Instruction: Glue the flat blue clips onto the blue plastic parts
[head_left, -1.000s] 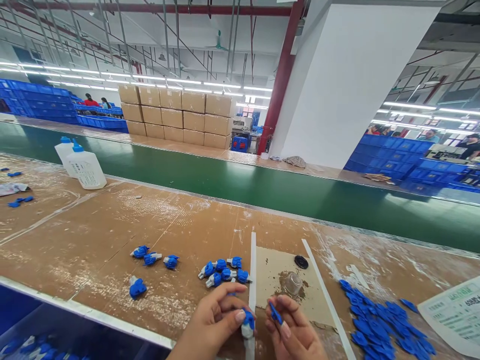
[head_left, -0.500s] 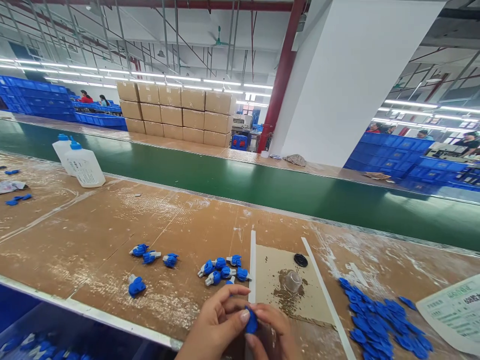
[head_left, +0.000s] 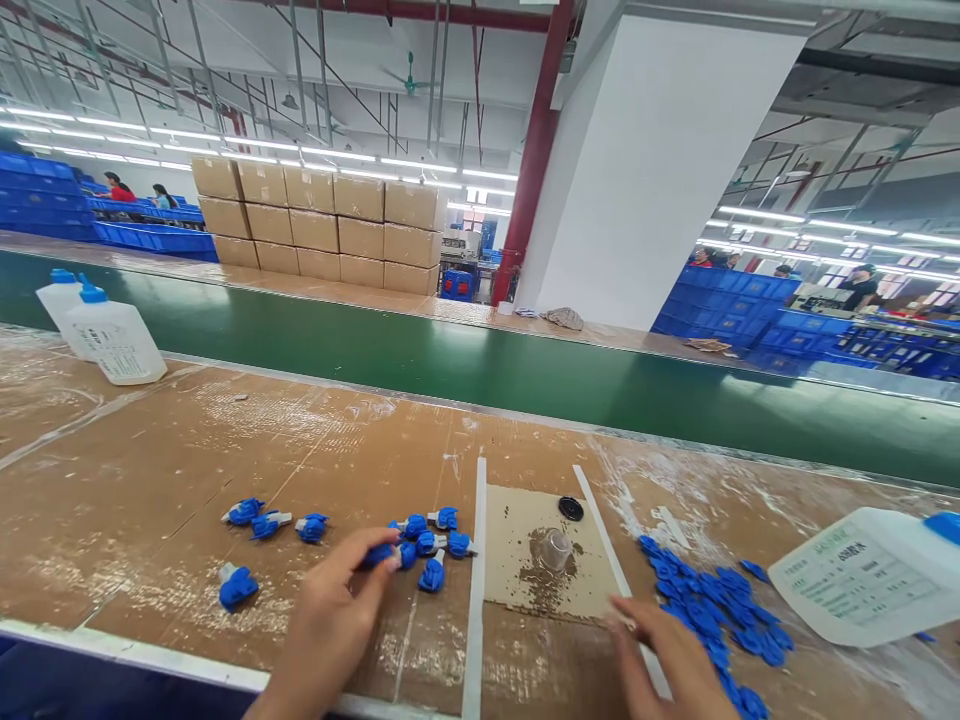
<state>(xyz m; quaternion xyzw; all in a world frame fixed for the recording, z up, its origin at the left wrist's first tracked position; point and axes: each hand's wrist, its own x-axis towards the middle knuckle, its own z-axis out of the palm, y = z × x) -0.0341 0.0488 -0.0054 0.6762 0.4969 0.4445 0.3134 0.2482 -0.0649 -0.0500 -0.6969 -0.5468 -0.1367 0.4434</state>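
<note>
My left hand [head_left: 330, 625] reaches forward to a cluster of small blue-and-white assembled parts [head_left: 427, 540] on the brown cardboard worktop [head_left: 150, 480]. Its thumb and forefinger pinch one blue part [head_left: 379, 553] at the cluster's near edge. My right hand [head_left: 667, 660] lies low at the lower right, fingers stretched out and holding nothing, its tips just short of a pile of flat blue pieces [head_left: 705, 610]. Between the hands sits a cardboard pad [head_left: 525, 590] with a small clear cup [head_left: 553, 548] and a black cap [head_left: 571, 508].
Three more blue-and-white parts [head_left: 270, 522] and a lone one [head_left: 237, 586] lie to the left. A white bottle [head_left: 870, 575] lies on its side at right; two stand at far left [head_left: 112, 340]. A green conveyor belt [head_left: 487, 370] runs behind, with stacked boxes [head_left: 322, 220] beyond.
The hands were together over the near edge, joining a blue piece to a part. Now they are apart: the left carried the part to the cluster, the right swung toward the blue pile.
</note>
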